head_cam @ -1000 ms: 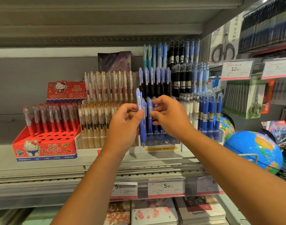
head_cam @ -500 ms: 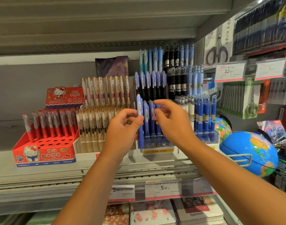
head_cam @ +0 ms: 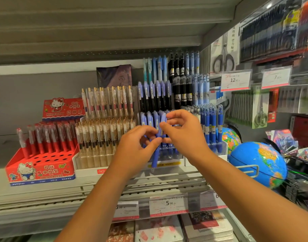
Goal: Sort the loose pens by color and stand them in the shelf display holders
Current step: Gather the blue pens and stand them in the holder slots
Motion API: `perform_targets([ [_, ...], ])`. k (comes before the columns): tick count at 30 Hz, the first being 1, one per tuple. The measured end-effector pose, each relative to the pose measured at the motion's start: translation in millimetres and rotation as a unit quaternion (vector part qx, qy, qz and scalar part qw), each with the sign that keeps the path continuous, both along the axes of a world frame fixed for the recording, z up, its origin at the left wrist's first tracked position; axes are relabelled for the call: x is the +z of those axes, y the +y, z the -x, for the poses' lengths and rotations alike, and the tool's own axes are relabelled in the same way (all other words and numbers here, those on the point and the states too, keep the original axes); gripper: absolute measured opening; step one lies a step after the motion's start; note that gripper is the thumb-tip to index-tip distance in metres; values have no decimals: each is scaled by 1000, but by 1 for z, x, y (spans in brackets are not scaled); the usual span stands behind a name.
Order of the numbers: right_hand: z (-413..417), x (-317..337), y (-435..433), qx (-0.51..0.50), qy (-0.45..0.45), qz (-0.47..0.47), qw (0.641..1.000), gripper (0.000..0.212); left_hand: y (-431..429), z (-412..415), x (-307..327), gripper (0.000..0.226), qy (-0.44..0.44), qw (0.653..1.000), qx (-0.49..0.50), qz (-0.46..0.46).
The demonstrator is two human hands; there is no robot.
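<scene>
**A:** Where is the blue pen (head_cam: 155, 155)?

**B:** At the middle of the view, just in front of the clear tiered holder (head_cam: 176, 158). It is tilted, with its tip toward six o'clock and its clip end toward one o'clock. The tip hangs in front of the holder's base and is not in any slot.

**A:** Who has hold of it?

**B:** The person holds it with both hands. The left hand (head_cam: 137, 149) pinches the barrel at mid-length between thumb and curled fingers. The right hand (head_cam: 184, 135) presses its thumb to the upper barrel and curls its fingers over the clip end.

**A:** What does the holder carry?

**B:** It has rows of standing blue pens (head_cam: 150, 96), stepped upward toward twelve o'clock.

**A:** And what is around it?

**B:** At nine o'clock from the hands, gold-clipped pens (head_cam: 104, 131) stand in their own holder. Farther the same way is a red Hello Kitty box (head_cam: 41, 170) with red pens (head_cam: 45, 137) in its back rows. A globe (head_cam: 258, 163) sits at four o'clock. A price tag (head_cam: 169, 204) reading 5.00 hangs on the shelf edge at six.
</scene>
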State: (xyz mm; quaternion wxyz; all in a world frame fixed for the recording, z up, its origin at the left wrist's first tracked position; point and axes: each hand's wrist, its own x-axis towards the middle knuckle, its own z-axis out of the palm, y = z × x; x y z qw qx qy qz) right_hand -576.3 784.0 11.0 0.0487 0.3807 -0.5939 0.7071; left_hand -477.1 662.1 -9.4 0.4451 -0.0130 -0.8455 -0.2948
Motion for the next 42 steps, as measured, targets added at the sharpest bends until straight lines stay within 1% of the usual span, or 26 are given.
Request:
perform_targets([
  [3, 5, 5, 4, -15, 7, 30, 999, 18, 1, -3, 9, 11, 71, 985, 75, 141],
  [5, 10, 7, 5, -30, 23, 48, 998, 18, -6, -3, 22, 17, 77, 967, 120, 211],
  [7, 14, 9, 3, -55, 50, 52, 996, 20, -16, 0, 38, 30, 39, 956, 147, 249],
  [10, 17, 11, -2, -94, 91, 53, 990, 19, -29, 7, 57, 54, -52, 939, 177, 290],
  [12, 19, 11, -7, -114, 110, 53, 986, 20, -33, 13, 62, 69, -112, 922, 190, 318],
  [14, 20, 11, -11, -132, 128, 40, 982, 20, -37, 20, 62, 80, -160, 905, 201, 339],
  [16, 22, 11, -15, -143, 141, 16, 979, 20, -41, 24, 59, 83, -177, 907, 195, 330],
  [19, 24, 10, -21, -143, 155, -25, 977, 21, -43, 26, 54, 82, -165, 921, 178, 306],
  [24, 23, 2, -27, -137, 178, -96, 970, 20, -44, 27, 54, 81, -161, 923, 177, 302],
  [30, 22, 2, -28, -143, 195, -126, 962, 17, -45, 27, 53, 81, -157, 924, 179, 301],
  [42, 24, 6, -25, -154, 192, -187, 951, 26, -43, 26, 52, 80, -153, 923, 185, 301],
])
